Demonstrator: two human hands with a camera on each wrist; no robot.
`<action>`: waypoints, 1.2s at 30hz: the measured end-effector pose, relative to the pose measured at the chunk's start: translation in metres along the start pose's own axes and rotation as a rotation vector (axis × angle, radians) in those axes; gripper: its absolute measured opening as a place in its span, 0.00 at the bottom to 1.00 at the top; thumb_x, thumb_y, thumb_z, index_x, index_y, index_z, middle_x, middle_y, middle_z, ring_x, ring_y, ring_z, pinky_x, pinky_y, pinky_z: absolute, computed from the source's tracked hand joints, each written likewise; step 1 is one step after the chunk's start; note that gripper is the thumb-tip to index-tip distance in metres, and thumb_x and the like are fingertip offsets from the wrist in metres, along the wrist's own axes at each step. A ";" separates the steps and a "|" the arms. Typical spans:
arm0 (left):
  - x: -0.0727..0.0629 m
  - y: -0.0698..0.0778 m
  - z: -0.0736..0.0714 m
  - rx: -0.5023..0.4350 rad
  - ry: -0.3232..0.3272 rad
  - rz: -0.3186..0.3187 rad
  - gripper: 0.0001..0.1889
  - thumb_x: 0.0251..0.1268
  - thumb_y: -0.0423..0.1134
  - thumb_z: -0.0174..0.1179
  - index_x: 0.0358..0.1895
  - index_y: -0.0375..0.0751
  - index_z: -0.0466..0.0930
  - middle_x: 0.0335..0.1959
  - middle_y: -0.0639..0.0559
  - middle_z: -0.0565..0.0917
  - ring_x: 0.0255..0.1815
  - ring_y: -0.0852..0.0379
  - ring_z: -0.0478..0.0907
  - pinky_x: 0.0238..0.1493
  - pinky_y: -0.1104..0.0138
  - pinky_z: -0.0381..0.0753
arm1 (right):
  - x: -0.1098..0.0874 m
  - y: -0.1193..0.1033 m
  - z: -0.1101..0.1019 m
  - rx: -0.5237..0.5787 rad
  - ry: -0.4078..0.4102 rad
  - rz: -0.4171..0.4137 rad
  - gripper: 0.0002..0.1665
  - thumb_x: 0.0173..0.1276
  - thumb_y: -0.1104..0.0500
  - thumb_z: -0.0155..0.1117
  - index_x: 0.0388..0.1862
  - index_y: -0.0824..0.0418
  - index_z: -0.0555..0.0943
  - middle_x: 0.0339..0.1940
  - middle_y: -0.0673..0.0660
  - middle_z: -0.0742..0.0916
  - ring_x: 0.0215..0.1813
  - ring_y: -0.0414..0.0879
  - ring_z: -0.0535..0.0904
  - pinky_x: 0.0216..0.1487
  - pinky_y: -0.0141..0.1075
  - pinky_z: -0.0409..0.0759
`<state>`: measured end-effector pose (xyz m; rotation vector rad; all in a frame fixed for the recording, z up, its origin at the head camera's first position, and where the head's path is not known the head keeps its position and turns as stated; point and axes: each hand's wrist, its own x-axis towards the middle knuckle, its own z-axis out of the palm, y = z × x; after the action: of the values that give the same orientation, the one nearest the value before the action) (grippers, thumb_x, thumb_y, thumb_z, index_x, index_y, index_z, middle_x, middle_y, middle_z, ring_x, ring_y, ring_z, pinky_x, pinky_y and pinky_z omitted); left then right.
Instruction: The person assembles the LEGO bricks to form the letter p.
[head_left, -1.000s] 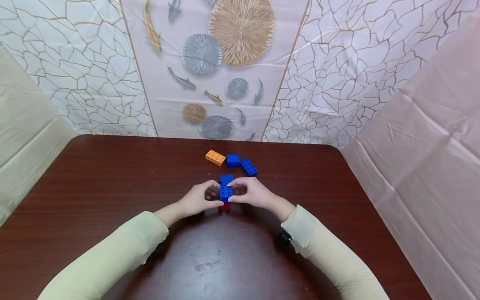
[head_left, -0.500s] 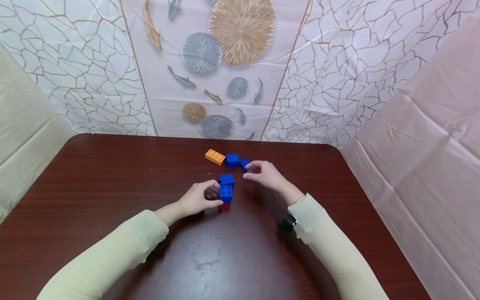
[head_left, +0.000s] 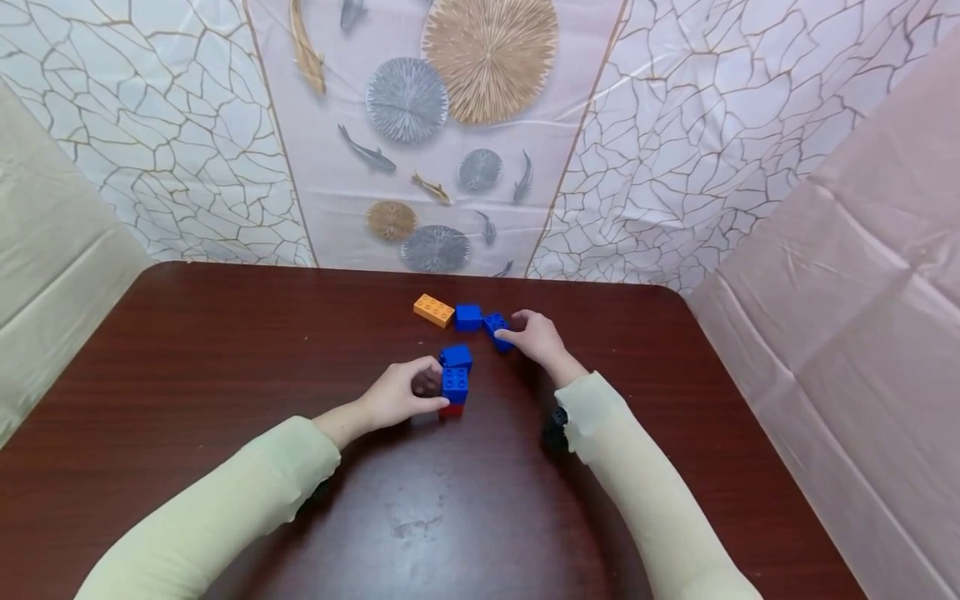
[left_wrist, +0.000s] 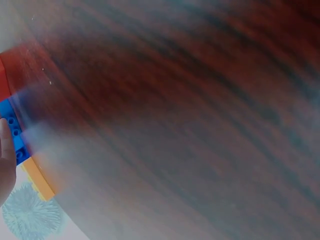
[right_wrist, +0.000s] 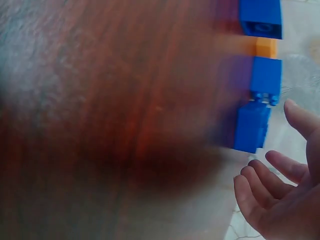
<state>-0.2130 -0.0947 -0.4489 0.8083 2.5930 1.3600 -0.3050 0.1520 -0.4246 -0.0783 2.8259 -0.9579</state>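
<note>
A blue brick (head_left: 454, 385) with studs on top sits on a red brick (head_left: 452, 411), forming a small stack near the middle of the table. My left hand (head_left: 397, 393) grips this stack from its left side, thumb at the front and curled fingers behind. Directly behind it, another blue brick (head_left: 456, 357) lies on its side. My right hand (head_left: 538, 337) is at a long blue brick (head_left: 497, 331) farther back. In the right wrist view, the thumb (right_wrist: 300, 117) and fingers are spread apart, a small gap short of that brick.
An orange brick (head_left: 433, 309) and a blue brick (head_left: 468, 317) lie in a row left of the long blue one, toward the back of the dark wooden table (head_left: 225, 350). A patterned cloth (head_left: 450, 183) hangs behind the table's far edge.
My right hand has left the stack and moved back and right to the long blue brick. The left hand has stayed at the stack. The head view has shifted slightly.
</note>
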 end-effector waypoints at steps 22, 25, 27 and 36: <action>0.002 0.000 0.001 -0.006 -0.004 0.009 0.14 0.54 0.42 0.67 0.39 0.47 0.73 0.39 0.53 0.84 0.39 0.60 0.80 0.44 0.67 0.81 | 0.003 -0.001 0.008 0.056 0.059 0.064 0.27 0.64 0.59 0.60 0.59 0.69 0.71 0.57 0.67 0.78 0.54 0.57 0.75 0.58 0.47 0.75; 0.001 0.000 0.000 -0.008 -0.003 0.014 0.14 0.55 0.42 0.67 0.39 0.46 0.73 0.39 0.52 0.84 0.39 0.60 0.80 0.44 0.67 0.81 | 0.004 0.002 0.005 0.106 0.072 0.092 0.26 0.63 0.59 0.60 0.58 0.69 0.72 0.57 0.67 0.78 0.53 0.57 0.74 0.58 0.47 0.75; 0.001 0.000 0.000 -0.007 -0.002 0.019 0.14 0.55 0.42 0.67 0.39 0.45 0.73 0.38 0.52 0.84 0.39 0.60 0.80 0.43 0.66 0.81 | 0.005 0.005 0.003 0.128 0.073 0.106 0.26 0.62 0.58 0.59 0.58 0.68 0.71 0.57 0.67 0.78 0.53 0.57 0.74 0.57 0.47 0.74; -0.001 0.001 0.000 -0.006 0.011 -0.005 0.14 0.55 0.42 0.67 0.40 0.45 0.73 0.38 0.51 0.84 0.39 0.59 0.79 0.43 0.66 0.81 | 0.001 0.013 -0.005 0.235 0.057 0.112 0.29 0.64 0.56 0.50 0.63 0.68 0.66 0.64 0.67 0.73 0.60 0.58 0.70 0.64 0.49 0.69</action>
<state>-0.2117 -0.0942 -0.4480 0.7952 2.5958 1.3744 -0.3064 0.1654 -0.4283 0.1359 2.7105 -1.2738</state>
